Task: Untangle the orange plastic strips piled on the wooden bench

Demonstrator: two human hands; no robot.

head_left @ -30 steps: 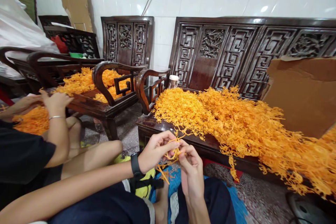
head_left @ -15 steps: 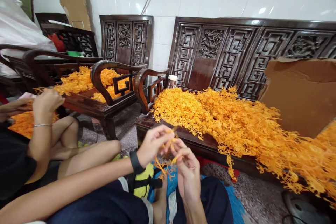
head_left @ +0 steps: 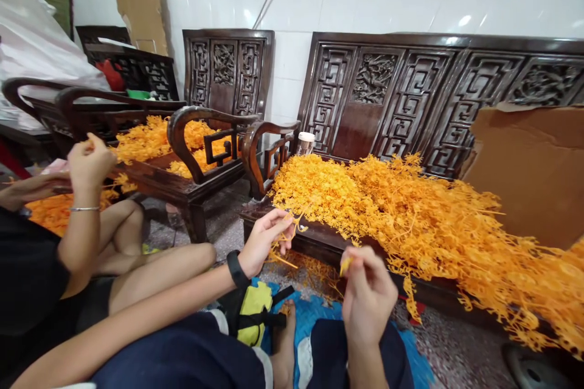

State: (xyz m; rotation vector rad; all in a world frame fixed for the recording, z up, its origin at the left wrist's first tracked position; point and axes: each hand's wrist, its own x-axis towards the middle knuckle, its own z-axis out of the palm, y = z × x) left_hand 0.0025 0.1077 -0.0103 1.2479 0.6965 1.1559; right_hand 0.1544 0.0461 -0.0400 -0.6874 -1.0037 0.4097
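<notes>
My left hand (head_left: 265,242), with a black band at the wrist, pinches a thin orange branching stem (head_left: 285,262) that looks like plastic. Its prongs stick out past my fingertips and its tail hangs below them. Lower and to the right, my right hand (head_left: 368,299) is closed, thumb against forefinger, on a small yellow-orange piece (head_left: 346,265). The two hands are apart. Behind them, a big heap of orange branching stems (head_left: 424,219) covers the seat of a carved dark wooden bench (head_left: 351,130). Some stems droop over its front edge.
At left, another person's hand (head_left: 91,161) is raised beside an orange pile. More orange pieces (head_left: 155,140) lie on a wooden armchair (head_left: 201,191). Cardboard (head_left: 529,176) leans on the bench near a white-lidded container (head_left: 305,143). A blue mat (head_left: 303,310) is underfoot.
My hands were together over the orange stem and are now apart. My right hand has moved right and down with a small piece; my left hand keeps the stem.
</notes>
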